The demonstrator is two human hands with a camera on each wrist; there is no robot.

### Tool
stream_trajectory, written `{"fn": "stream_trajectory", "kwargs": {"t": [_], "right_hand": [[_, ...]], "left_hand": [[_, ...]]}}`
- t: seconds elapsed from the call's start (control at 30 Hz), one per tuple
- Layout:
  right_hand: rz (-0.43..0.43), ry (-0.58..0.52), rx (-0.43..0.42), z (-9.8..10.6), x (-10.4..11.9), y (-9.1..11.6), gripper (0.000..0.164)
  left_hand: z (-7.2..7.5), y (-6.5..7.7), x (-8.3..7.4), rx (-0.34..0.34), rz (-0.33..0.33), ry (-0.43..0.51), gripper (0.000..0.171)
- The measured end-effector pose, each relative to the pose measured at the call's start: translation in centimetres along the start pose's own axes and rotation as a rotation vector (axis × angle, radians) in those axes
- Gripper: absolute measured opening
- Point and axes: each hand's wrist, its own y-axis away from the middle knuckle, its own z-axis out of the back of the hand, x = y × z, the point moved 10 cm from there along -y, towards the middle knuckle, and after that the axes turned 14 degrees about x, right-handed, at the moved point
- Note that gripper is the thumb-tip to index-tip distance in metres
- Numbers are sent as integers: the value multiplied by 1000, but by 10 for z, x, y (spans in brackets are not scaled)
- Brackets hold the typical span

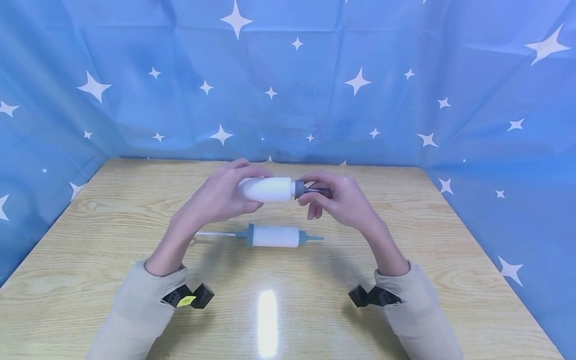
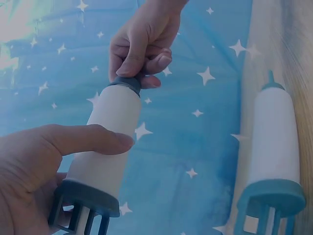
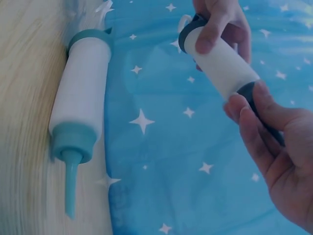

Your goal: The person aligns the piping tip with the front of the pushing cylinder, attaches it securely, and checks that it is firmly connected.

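Note:
My left hand (image 1: 216, 195) grips the white barrel of a decorating syringe (image 1: 275, 189), held level above the table, with the thumb across the barrel in the left wrist view. At its other end my right hand (image 1: 344, 200) pinches the dark blue-grey nozzle cap (image 1: 299, 189) between thumb and fingers. A dark finger-grip flange (image 2: 88, 193) with struts shows at the barrel's rear. Nearer to me lies a second syringe (image 1: 275, 236) with a teal cap, a thin teal nozzle pointing right and a pale rod pointing left; neither hand touches it.
The wood-grain table (image 1: 315, 310) spreads under both arms. A blue curtain (image 1: 288, 110) with white stars hangs behind it and at both sides. Black wrist cameras (image 1: 202, 296) sit at both cuffs.

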Motion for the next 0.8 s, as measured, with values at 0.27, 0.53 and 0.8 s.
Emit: {"fn": "stream_trajectory", "kwargs": {"t": [0.27, 0.53, 0.8], "right_hand": [[49, 47, -7, 2, 14, 3, 29], [213, 208, -41, 0, 35, 5, 31], [360, 385, -109, -3, 58, 10, 46]], "left_hand": [[4, 6, -14, 20, -36, -11, 52], [8, 10, -18, 64, -56, -1, 52], [12, 14, -22, 70, -119, 13, 52]]}}
